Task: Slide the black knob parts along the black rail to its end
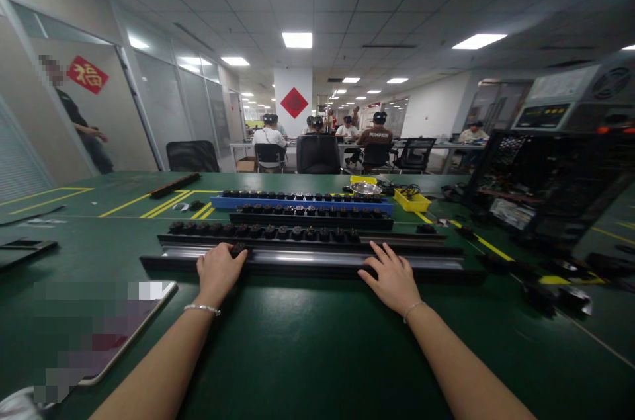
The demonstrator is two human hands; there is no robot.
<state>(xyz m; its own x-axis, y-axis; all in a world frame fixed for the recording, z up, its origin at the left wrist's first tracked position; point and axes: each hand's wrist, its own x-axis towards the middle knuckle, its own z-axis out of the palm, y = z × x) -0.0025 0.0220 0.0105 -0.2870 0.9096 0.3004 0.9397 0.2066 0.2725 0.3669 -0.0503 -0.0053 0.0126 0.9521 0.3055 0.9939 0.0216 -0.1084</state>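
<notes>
A long black metal rail (312,262) lies across the green table in front of me. My left hand (218,269) rests on its left part, fingers curled around a small black socket piece (238,250) at the rail's edge. My right hand (391,274) lies on the rail's right part with fingers spread flat, holding nothing. Behind the rail sit three more strips: a black one (278,232) filled with several black socket modules, another black one (312,213), and a blue one (297,198).
A phone (124,334) lies at the near left. Yellow trays (411,200) and a metal bowl (366,188) stand behind the strips. An open computer case (546,182) and loose black parts (550,291) fill the right. Several people sit at far desks; one person stands at far left.
</notes>
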